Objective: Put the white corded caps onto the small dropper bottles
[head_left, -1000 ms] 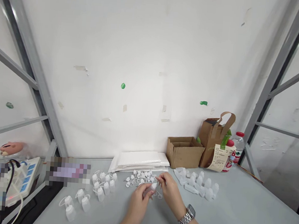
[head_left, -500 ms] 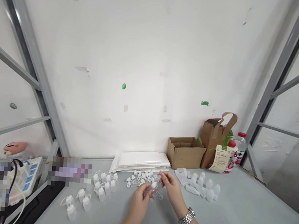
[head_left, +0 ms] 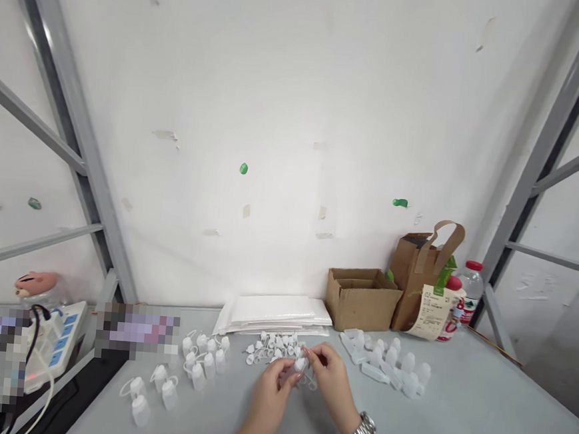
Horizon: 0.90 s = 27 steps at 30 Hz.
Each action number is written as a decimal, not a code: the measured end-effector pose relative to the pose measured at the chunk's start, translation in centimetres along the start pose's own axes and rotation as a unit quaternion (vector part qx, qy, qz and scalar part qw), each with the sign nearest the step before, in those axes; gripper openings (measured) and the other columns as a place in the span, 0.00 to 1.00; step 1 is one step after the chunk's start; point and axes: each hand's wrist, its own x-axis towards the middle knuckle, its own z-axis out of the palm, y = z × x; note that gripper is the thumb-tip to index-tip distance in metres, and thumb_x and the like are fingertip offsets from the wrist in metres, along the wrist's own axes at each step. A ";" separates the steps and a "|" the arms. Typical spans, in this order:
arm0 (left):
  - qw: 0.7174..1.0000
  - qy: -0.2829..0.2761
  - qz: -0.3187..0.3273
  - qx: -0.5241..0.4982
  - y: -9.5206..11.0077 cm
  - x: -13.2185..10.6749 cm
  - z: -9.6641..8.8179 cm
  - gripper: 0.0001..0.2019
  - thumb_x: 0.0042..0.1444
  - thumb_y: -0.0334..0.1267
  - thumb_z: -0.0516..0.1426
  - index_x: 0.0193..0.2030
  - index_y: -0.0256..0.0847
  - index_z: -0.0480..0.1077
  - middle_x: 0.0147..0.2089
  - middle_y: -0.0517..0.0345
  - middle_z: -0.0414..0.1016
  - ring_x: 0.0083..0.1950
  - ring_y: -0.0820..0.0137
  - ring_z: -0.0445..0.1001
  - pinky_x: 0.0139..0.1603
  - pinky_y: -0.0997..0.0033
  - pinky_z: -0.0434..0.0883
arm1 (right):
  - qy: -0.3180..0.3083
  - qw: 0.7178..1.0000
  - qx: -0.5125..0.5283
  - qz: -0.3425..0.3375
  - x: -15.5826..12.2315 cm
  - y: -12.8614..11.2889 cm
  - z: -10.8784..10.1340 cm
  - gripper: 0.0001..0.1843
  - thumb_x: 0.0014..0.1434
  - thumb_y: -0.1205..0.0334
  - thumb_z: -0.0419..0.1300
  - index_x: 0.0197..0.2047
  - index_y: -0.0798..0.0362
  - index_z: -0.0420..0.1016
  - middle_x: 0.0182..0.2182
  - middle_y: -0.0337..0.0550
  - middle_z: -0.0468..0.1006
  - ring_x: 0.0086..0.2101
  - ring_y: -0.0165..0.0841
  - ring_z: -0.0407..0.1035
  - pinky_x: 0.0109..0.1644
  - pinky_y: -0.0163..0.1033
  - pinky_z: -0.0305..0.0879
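- Two hands at work here, low over the grey table (head_left: pixel 475 409), and a small white plastic bottle (head_left: pixel 300 363) is right between them, held up just off the tabletop
- My left hand (head_left: pixel 270 399) has that bottle, fingers curled and pinching it against the thumb, bottle tilted slightly
- My right hand (head_left: pixel 332 383) is in close from the other side, fingertips pressed together at the top of the bottle; what they pinch is too small to tell
- A thin white plastic loop (head_left: pixel 311 383) dangles just below my right fingertips (head_left: pixel 316 356)
- Right behind my hands sits a heap of white looped caps (head_left: pixel 273 344), almost touching my knuckles
- Off to my left, white bottles with looped caps (head_left: pixel 198 374) stand in loose groups
- Off to my right, a cluster of white bottles without loops (head_left: pixel 388 362), some lying down, some upright
- Along the wall, a stack of white padded envelopes (head_left: pixel 275 311), an open cardboard box (head_left: pixel 360 301), a kraft paper bag (head_left: pixel 412 280) with a printed receipt (head_left: pixel 431 313) and a water bottle (head_left: pixel 471 291) with a red cap
- A silver wristwatch (head_left: pixel 360 433) is on my right wrist
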 end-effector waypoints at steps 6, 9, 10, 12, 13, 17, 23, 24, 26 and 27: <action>0.999 -0.025 -0.019 -0.044 0.8 0.3 -0.1 0.14 0.45 0.46 0.59 0.33 0.39 0.74 0.31 0.54 0.77 0.32 0.66 0.73 0.30 0.71 0.68 | -0.024 0.999 0.024 0.005 0.0 -0.8 -0.4 0.25 0.46 0.38 0.59 0.18 0.53 0.72 0.18 0.38 0.67 0.23 0.33 0.63 0.28 0.36 0.60; 0.996 -0.014 -0.047 -0.080 1.2 0.3 0.0 0.20 0.43 0.51 0.59 0.36 0.37 0.73 0.32 0.52 0.78 0.30 0.67 0.73 0.22 0.74 0.62 | -0.048 0.992 0.099 0.061 0.3 -1.2 -0.8 0.25 0.49 0.39 0.57 0.23 0.54 0.75 0.17 0.37 0.67 0.22 0.32 0.63 0.28 0.36 0.61; 0.995 -0.006 -0.050 -0.091 1.4 0.4 0.0 0.22 0.42 0.53 0.59 0.36 0.36 0.73 0.32 0.51 0.78 0.30 0.67 0.73 0.21 0.74 0.61 | -0.050 0.988 0.126 0.079 0.4 -1.3 -0.8 0.25 0.50 0.39 0.56 0.25 0.54 0.76 0.18 0.37 0.68 0.22 0.31 0.63 0.27 0.35 0.61; 0.993 0.002 -0.056 -0.106 1.6 0.4 0.0 0.25 0.39 0.57 0.60 0.36 0.36 0.72 0.31 0.51 0.78 0.29 0.67 0.73 0.21 0.74 0.62 | -0.051 0.981 0.162 0.097 0.5 -1.3 -0.7 0.26 0.50 0.39 0.56 0.29 0.55 0.77 0.20 0.38 0.71 0.21 0.31 0.64 0.27 0.36 0.62; 0.992 0.003 -0.059 -0.111 1.7 0.4 0.0 0.26 0.38 0.58 0.60 0.36 0.36 0.72 0.31 0.51 0.77 0.29 0.67 0.73 0.21 0.74 0.62 | -0.057 0.979 0.167 0.100 0.5 -1.3 -0.6 0.25 0.49 0.39 0.58 0.31 0.55 0.78 0.21 0.39 0.72 0.21 0.31 0.64 0.27 0.36 0.63; 0.992 -0.010 -0.055 -0.115 1.8 0.3 0.2 0.27 0.38 0.58 0.60 0.37 0.37 0.73 0.34 0.50 0.78 0.32 0.65 0.74 0.20 0.74 0.62 | -0.091 0.982 0.146 0.078 0.2 -1.0 -0.1 0.20 0.42 0.44 0.66 0.27 0.54 0.78 0.24 0.41 0.74 0.25 0.34 0.68 0.30 0.37 0.66; 0.996 0.000 -0.029 -0.089 0.6 -0.2 0.7 0.28 0.46 0.53 0.58 0.50 0.37 0.69 0.51 0.42 0.72 0.46 0.60 0.73 0.35 0.67 0.72 | -0.042 0.996 0.079 -0.006 1.2 -1.6 -1.1 0.18 0.45 0.44 0.63 0.24 0.53 0.77 0.26 0.43 0.73 0.29 0.37 0.69 0.34 0.40 0.66; 0.998 0.011 -0.015 -0.061 0.4 -0.3 0.6 0.27 0.47 0.51 0.58 0.52 0.38 0.68 0.55 0.42 0.69 0.50 0.59 0.72 0.41 0.65 0.72 | -0.022 0.997 0.069 -0.014 1.5 -2.1 -1.4 0.18 0.45 0.44 0.63 0.25 0.53 0.77 0.27 0.44 0.73 0.30 0.37 0.68 0.35 0.40 0.66; 0.999 0.035 0.021 0.017 0.3 -0.7 0.5 0.24 0.49 0.45 0.58 0.53 0.39 0.68 0.60 0.43 0.63 0.57 0.58 0.66 0.53 0.60 0.67 | 0.005 0.998 0.052 -0.032 2.0 -3.4 -1.3 0.18 0.47 0.45 0.62 0.28 0.52 0.78 0.29 0.45 0.73 0.31 0.37 0.68 0.35 0.40 0.65; 0.997 0.044 0.041 0.055 0.3 -0.9 0.4 0.23 0.48 0.41 0.59 0.52 0.39 0.69 0.62 0.43 0.62 0.59 0.57 0.63 0.58 0.59 0.63 | 0.003 0.998 0.045 -0.044 2.1 -4.3 -0.9 0.17 0.48 0.46 0.62 0.30 0.52 0.78 0.30 0.45 0.73 0.32 0.37 0.67 0.35 0.39 0.64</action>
